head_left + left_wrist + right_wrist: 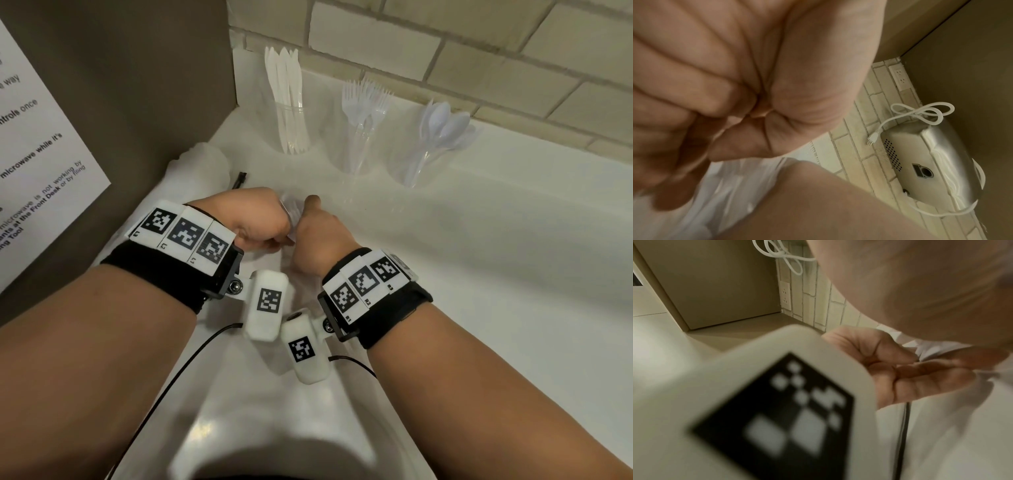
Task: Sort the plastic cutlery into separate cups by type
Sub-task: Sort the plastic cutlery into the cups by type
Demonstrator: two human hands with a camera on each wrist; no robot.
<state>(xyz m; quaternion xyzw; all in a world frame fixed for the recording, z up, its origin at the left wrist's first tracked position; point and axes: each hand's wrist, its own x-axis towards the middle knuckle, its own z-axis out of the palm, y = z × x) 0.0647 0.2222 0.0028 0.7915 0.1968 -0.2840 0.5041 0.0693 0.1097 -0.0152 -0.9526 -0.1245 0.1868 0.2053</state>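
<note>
Both bare forearms reach forward side by side, wrists close together. Each wrist carries a black strap with white blocks printed with square black-and-white codes, and a white camera pod hangs under each.

Left hand (261, 219): knuckles up, fingers (694, 91) curled tight into the palm, thumb folded across them, closed round a crumpled bit of clear plastic film (291, 210).

Right hand (320, 236): just beside the left, nearly touching it, back of hand upward, thumb raised, fingers (925, 369) curled and pinching the same film.
</note>
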